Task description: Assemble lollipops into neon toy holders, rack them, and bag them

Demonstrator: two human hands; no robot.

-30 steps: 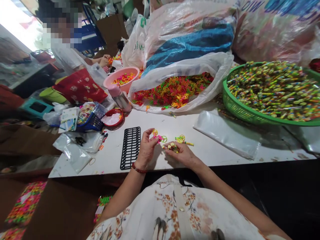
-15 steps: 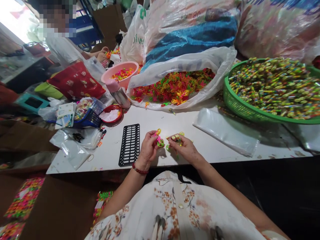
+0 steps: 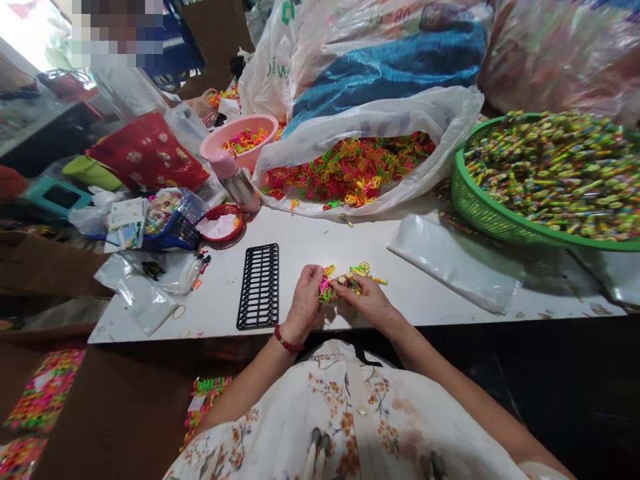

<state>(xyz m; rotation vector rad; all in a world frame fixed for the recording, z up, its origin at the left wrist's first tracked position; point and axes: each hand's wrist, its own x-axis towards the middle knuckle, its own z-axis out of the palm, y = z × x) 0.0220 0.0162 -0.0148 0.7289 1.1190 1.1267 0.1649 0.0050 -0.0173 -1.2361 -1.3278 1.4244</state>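
My left hand (image 3: 306,297), with a red bead bracelet at its wrist, is closed on small pink, yellow and green plastic pieces (image 3: 325,291), some loop-shaped. Close beside it, my right hand (image 3: 373,300) pinches small multicoloured patterned pieces (image 3: 355,285) whose exact kind I cannot make out. The fingertips of both hands nearly meet over the white table's front part. Just beyond my right fingers lie yellow-green plastic loops (image 3: 361,269). To the left of my left hand lies a black slotted plastic rack (image 3: 259,287).
Behind the hands an opened white sack (image 3: 287,157) spills bright plastic pieces. A green basket (image 3: 463,180) heaped with patterned sticks stands right, near clear plastic bags (image 3: 455,263). A pink-capped flask (image 3: 237,180), pink bowl (image 3: 205,143) and red basket (image 3: 235,237) stand left. Another person sits beyond.
My hands have come closer together, the left one moving right, so the pieces they hold now nearly touch. Yellow-green loops beyond my right hand show more clearly. The view has shifted slightly.
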